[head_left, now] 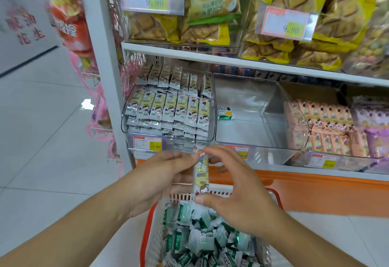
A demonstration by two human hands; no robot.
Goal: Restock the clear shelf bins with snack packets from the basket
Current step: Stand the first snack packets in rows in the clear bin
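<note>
Both hands hold a stack of yellow-green snack packets (201,174) upright above the basket. My left hand (162,179) grips its left side; my right hand (235,199) pinches it top and bottom between fingers and thumb. Below, the white basket with a red rim (147,224) is full of green-and-white packets (202,239). Ahead, the left clear bin (211,138) holds rows of the same yellow-green packets (168,106). The middle clear bin (242,136) holds one green packet (224,112).
A third bin (299,151) to the right holds pink packets (324,127), with purple ones (376,140) beyond. Yellow bagged snacks (284,14) fill the shelf above. The white shelf post (101,56) stands left, with tiled floor (42,140) beyond. An orange base (315,193) runs under the bins.
</note>
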